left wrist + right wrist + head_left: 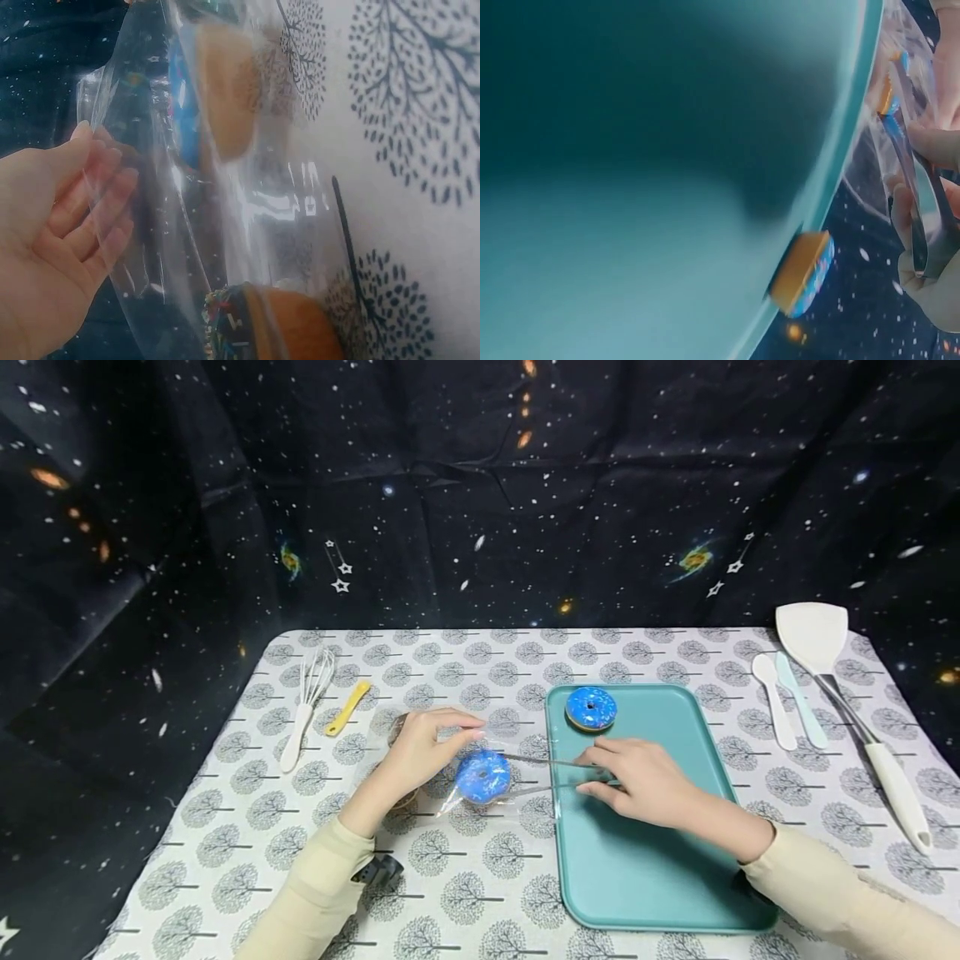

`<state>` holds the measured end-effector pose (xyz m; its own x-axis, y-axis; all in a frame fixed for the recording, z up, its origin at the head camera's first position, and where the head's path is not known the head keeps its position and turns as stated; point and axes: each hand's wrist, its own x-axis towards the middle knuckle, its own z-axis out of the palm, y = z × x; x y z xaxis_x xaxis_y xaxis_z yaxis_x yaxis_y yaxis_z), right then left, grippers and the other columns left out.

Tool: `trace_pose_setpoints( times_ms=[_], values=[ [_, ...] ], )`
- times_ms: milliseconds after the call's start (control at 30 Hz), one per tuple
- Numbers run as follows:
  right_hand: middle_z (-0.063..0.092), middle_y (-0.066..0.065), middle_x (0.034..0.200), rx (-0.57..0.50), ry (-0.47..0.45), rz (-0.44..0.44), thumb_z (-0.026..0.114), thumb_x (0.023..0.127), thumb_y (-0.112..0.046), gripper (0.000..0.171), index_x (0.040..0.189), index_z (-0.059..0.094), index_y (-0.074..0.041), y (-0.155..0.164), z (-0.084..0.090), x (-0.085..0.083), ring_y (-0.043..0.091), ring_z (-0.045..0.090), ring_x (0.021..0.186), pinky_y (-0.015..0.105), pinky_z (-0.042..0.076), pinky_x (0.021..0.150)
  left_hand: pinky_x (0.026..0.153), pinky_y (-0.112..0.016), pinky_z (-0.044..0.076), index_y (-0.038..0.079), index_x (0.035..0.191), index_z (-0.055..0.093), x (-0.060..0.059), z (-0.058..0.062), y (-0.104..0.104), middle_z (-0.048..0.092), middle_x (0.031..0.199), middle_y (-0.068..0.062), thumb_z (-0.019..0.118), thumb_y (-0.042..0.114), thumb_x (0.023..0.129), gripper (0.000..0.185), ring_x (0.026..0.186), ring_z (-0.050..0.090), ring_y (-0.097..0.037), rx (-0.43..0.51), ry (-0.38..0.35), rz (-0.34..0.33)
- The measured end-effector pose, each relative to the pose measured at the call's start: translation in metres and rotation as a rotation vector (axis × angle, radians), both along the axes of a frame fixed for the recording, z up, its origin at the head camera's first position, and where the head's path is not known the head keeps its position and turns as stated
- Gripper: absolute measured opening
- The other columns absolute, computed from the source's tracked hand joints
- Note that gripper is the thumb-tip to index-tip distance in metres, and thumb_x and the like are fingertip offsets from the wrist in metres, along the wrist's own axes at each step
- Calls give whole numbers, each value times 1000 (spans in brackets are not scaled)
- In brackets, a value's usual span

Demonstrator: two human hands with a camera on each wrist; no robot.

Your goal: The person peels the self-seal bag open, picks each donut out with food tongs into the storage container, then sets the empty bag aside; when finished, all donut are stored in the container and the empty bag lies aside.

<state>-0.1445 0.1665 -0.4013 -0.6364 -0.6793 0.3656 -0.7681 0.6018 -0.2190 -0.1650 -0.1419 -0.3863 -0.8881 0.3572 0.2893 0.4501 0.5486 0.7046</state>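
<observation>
My left hand [423,747] pinches the edge of a clear plastic bag [285,202] between thumb and fingers. In my right hand [645,781] I grip metal tongs [540,761], their arms reaching left into the bag. At their tips sits a blue-iced donut [483,777] with pale flecks, seen through the plastic. Another donut [232,322], dark-iced with coloured sprinkles, lies in the bag nearer my left wrist; in the head view my left hand mostly hides that part. A second blue donut [581,710] rests at the top left corner of the teal tray [637,877].
On the left of the patterned tablecloth lie a whisk [302,718] and a small yellow-handled utensil [348,708]. To the right of the tray are a white spoon [772,697], a light blue utensil [801,702] and a large white spatula [813,635]. A dark starry cloth hangs behind.
</observation>
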Motion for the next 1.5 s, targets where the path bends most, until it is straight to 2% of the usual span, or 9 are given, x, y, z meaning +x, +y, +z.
trace_pose_setpoints(
  times_ms=[200, 400, 600, 767, 900, 967, 1167, 1300, 1500],
  values=[
    [55, -13, 74, -4, 39, -73, 75, 76, -32, 26, 97, 68, -18, 28, 6, 6, -1, 43, 59, 20, 41, 52, 95, -34, 49, 14, 101, 73, 0, 1, 0, 70, 107, -3, 69, 23, 85, 19, 103, 64, -17, -18, -13, 13],
    [47, -17, 71, 0, 44, -142, 76, 74, -30, 27, 98, 67, -21, 57, 13, 15, -4, 35, 56, 14, 30, 46, 94, -33, 50, 16, 100, 73, 0, 1, -2, 70, 106, -2, 69, 24, 85, 17, 102, 64, -16, -23, -3, 20],
    [53, -16, 73, -11, 65, -221, 79, 70, -28, 32, 99, 67, -20, 86, 23, 23, -5, 39, 57, 15, 33, 46, 94, -32, 49, 16, 100, 73, 1, 1, -2, 70, 105, -1, 68, 23, 86, 17, 101, 65, -15, -18, -1, 10],
    [57, -14, 77, -32, 56, -324, 81, 69, -26, 35, 100, 67, -21, 107, 32, 31, -5, 42, 57, 17, 34, 44, 93, -31, 50, 16, 99, 73, 1, 0, -1, 70, 104, 0, 69, 21, 85, 16, 100, 65, -15, -8, 15, 9],
    [63, -7, 85, -37, 58, -374, 80, 69, -26, 36, 101, 67, -16, 122, 36, 34, -5, 40, 56, 19, 35, 44, 93, -30, 50, 16, 98, 73, 1, -1, -1, 71, 104, -2, 70, 21, 84, 15, 100, 65, -15, -6, 22, 7],
    [64, -4, 87, -26, 53, -429, 79, 71, -28, 35, 101, 66, -16, 128, 36, 35, -5, 39, 55, 20, 34, 43, 93, -29, 50, 16, 99, 73, 1, -1, -1, 71, 104, -2, 70, 22, 84, 16, 100, 65, -14, -6, 21, 8],
    [65, 4, 88, 23, -11, -603, 71, 80, -36, 35, 106, 65, -13, 144, 36, 35, 5, 46, 55, 24, 34, 42, 93, -30, 50, 16, 99, 73, 2, -1, 0, 70, 105, -3, 70, 21, 85, 16, 100, 65, -15, -2, 3, 11],
    [65, 15, 101, 42, -65, -659, 68, 82, -38, 39, 109, 63, -10, 155, 31, 31, 19, 55, 60, 31, 38, 42, 92, -30, 51, 14, 100, 73, 2, -1, 0, 70, 105, -2, 70, 20, 84, 17, 100, 65, -15, 0, -3, 14],
    [63, 19, 104, 50, -89, -691, 68, 82, -39, 40, 108, 62, -9, 167, 21, 28, 38, 61, 71, 40, 41, 43, 92, -30, 50, 15, 100, 73, 2, -1, 0, 70, 105, -2, 69, 23, 85, 17, 100, 65, -14, -2, -6, 15]
  ],
)
